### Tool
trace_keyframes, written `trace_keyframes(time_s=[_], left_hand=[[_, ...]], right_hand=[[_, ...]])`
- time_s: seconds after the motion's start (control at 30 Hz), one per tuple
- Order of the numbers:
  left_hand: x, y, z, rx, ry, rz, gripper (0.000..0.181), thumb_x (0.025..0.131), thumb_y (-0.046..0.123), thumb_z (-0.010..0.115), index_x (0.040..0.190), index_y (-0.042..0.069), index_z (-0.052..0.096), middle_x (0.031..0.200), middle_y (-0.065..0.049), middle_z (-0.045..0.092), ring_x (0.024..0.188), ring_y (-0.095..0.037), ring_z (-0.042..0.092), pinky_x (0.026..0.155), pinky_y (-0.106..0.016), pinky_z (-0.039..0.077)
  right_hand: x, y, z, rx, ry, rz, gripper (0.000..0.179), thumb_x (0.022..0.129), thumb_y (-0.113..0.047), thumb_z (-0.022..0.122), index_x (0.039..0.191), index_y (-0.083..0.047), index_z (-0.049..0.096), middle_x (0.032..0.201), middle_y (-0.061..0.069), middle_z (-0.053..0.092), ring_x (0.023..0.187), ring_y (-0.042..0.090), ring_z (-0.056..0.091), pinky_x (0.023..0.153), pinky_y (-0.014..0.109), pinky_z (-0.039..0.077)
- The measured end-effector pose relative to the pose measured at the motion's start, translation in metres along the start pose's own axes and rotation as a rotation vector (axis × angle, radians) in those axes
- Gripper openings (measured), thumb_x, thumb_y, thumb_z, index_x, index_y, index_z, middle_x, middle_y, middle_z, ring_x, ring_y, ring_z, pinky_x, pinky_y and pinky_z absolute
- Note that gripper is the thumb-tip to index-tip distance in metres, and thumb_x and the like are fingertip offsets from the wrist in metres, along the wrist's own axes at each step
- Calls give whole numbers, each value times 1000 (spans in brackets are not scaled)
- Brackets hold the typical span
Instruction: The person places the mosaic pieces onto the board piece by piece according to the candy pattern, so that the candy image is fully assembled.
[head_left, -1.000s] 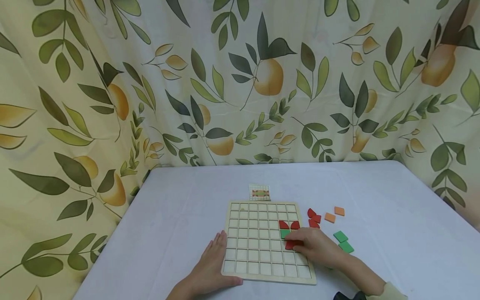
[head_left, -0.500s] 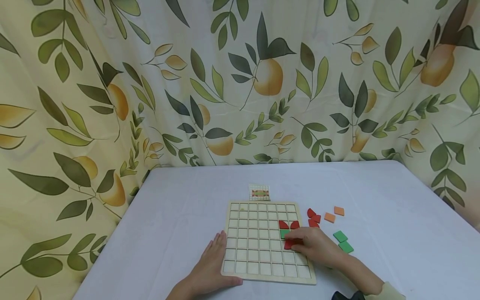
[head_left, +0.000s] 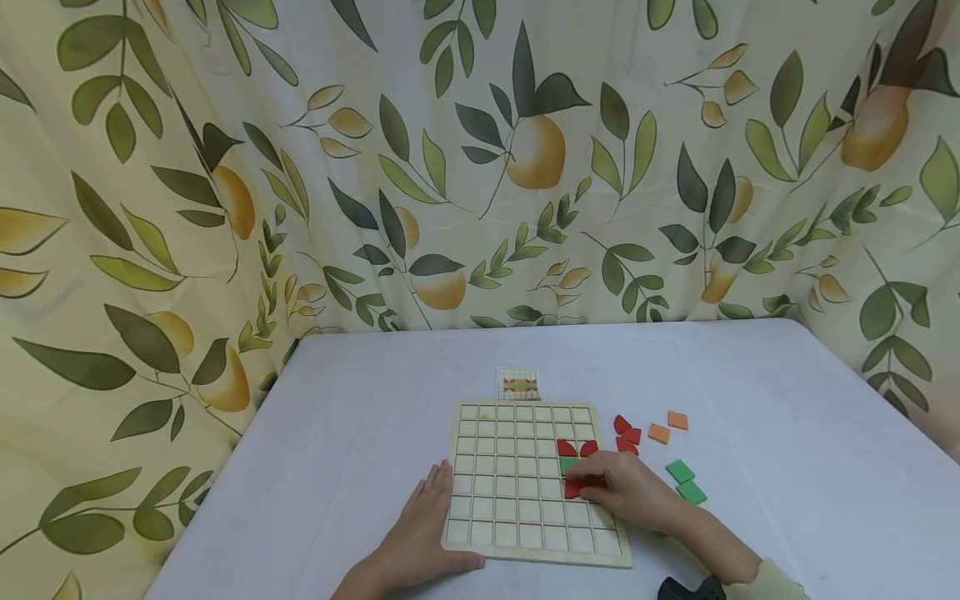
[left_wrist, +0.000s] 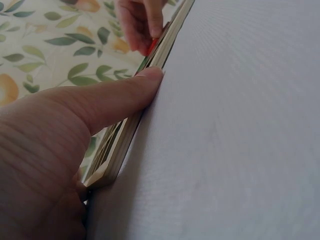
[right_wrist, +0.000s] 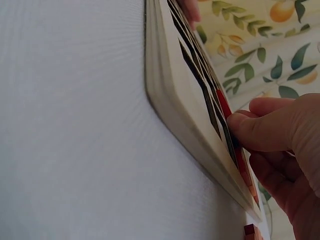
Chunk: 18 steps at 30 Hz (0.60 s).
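A light wooden grid board (head_left: 517, 508) lies on the white-covered table. My left hand (head_left: 416, 533) braces its near left corner, fingers straight along the left side and thumb (left_wrist: 125, 95) laid on the front edge. On the board's right part, my right hand (head_left: 630, 492) pinches a red tile (head_left: 572, 488) with thumb and fingertips, low over the grid; its right side is hidden by the fingers. Just behind sits a green square tile (head_left: 568, 466), partly covered by a fingertip. Two red curved tiles, one left (head_left: 566, 448) and one right (head_left: 589, 448), lie in the row beyond.
A small pattern card (head_left: 518, 385) lies behind the board. Right of the board are several loose red tiles (head_left: 624, 423), two orange squares (head_left: 659, 433) and two green squares (head_left: 680, 471). A leaf-and-fruit patterned curtain (head_left: 480, 167) hangs behind the table.
My right hand has slid slightly left along the board, carrying the red tile left beneath the green square. The left hand has stayed in place.
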<state>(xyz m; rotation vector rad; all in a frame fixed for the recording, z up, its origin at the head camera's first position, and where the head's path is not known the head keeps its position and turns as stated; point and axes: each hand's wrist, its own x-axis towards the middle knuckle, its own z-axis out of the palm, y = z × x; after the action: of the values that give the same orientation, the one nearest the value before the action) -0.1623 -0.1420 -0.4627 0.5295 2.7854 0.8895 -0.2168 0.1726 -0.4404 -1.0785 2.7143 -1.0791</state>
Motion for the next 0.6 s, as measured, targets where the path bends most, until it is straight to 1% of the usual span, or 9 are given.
trace_keyframes(time_s=[0.17,0.43,0.6], left_hand=[[0,0,0,-4,0,2,125,62,73,63,145,-4,9,151,-19,6,138,-29,2,108,-49,6],[0,0,0,-2,4,9,125,62,73,63,145,-4,9,151,-19,7,138,-29,2,108,-49,6],[0,0,0,2,5,9,125,62,73,62,145,-4,9,151,-19,7,138,-29,2,108,-48,6]], right_hand=[[1,0,1,15,-6,6,26,81,-6,70,107,-12,70,100,-8,65,91,9,59,75,22,51],[2,-2,2,-2,-20,52,28,82,-6,69,108,-15,70,99,-10,64,90,9,57,75,22,50],[1,-2,2,-7,-17,46,28,81,-4,69,108,-14,70,100,-9,64,91,10,58,76,22,50]])
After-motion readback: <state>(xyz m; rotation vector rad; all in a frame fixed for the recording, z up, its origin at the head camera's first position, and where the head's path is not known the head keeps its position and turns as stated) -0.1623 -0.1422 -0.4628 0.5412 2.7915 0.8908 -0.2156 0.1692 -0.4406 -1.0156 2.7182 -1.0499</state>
